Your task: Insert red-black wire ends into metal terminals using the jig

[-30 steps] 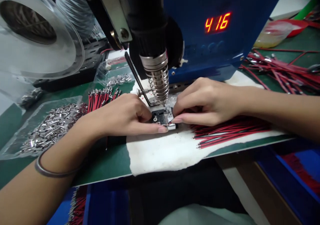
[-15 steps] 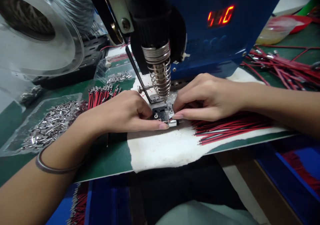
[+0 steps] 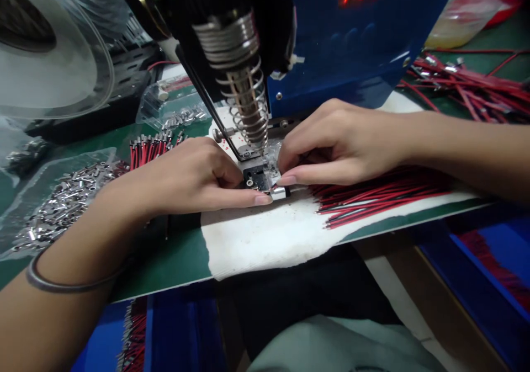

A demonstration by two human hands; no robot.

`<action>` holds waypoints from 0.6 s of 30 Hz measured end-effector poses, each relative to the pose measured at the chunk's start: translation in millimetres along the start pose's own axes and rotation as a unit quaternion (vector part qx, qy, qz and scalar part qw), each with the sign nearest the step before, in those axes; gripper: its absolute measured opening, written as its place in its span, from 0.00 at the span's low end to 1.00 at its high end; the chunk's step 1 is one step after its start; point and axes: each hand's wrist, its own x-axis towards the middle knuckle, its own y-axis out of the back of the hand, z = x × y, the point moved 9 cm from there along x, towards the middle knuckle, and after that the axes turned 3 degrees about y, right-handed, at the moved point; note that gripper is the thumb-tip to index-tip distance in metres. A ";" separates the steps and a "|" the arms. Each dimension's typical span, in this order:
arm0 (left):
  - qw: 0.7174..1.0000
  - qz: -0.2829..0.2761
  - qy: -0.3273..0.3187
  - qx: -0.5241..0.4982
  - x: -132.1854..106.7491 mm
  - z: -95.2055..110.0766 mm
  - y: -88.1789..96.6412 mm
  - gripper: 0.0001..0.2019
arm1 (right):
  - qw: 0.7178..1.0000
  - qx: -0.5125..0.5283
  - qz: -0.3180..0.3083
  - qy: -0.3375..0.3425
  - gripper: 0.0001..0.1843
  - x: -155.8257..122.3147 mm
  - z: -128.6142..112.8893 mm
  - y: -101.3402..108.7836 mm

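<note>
My left hand (image 3: pixel 194 176) lies at the left of a small black-and-silver fixture block (image 3: pixel 260 180), thumb stretched along its front edge and fingers curled. Whatever it grips is too small and covered to name. From the other side my right hand (image 3: pixel 327 145) pinches a short wire, its thumb tip close to my left thumb. Only a dark reddish bit of wire (image 3: pixel 274 186) shows at the block; the curled fingers hide the rest. Right above the block points the spring-wrapped tip (image 3: pixel 250 107) of a bench machine, which looks like a soldering head.
Red and black wires (image 3: pixel 372 198) lie on a white cloth (image 3: pixel 252 245) under my right forearm. On the left are a clear tray of small metal parts (image 3: pixel 68 201) and a bundle of capped wires (image 3: pixel 151 148). A blue machine housing (image 3: pixel 339 52) with red digits stands behind.
The view has shifted slightly, so the block, tip and hands sit a little further left and higher. Both hands stay at the block. The glowing digits look different.
</note>
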 end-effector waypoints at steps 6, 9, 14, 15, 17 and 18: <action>1.000 0.009 -0.018 -0.003 0.9 1.9 3.0 0.42 | 1.000 0.000 -0.017 -0.026 0.19 0.8 0.4 0.3; 0.999 0.019 -0.030 -0.002 1.5 2.9 4.6 0.42 | 0.999 -0.020 -0.021 -0.031 0.21 1.0 0.5 2.2; 0.999 0.021 -0.024 0.014 2.9 1.5 6.2 0.44 | 0.996 -0.087 -0.023 -0.009 0.26 2.0 -1.7 5.7; 0.999 0.020 -0.020 0.019 3.0 0.7 6.2 0.44 | 0.996 -0.088 -0.018 -0.009 0.27 2.2 -1.2 7.0; 0.999 0.020 -0.008 0.031 2.9 -2.0 6.6 0.45 | 0.997 -0.080 -0.006 -0.021 0.28 2.0 2.8 9.8; 0.999 0.022 -0.003 0.039 2.6 -3.6 6.7 0.46 | 0.997 -0.075 0.001 -0.027 0.29 1.5 5.5 11.1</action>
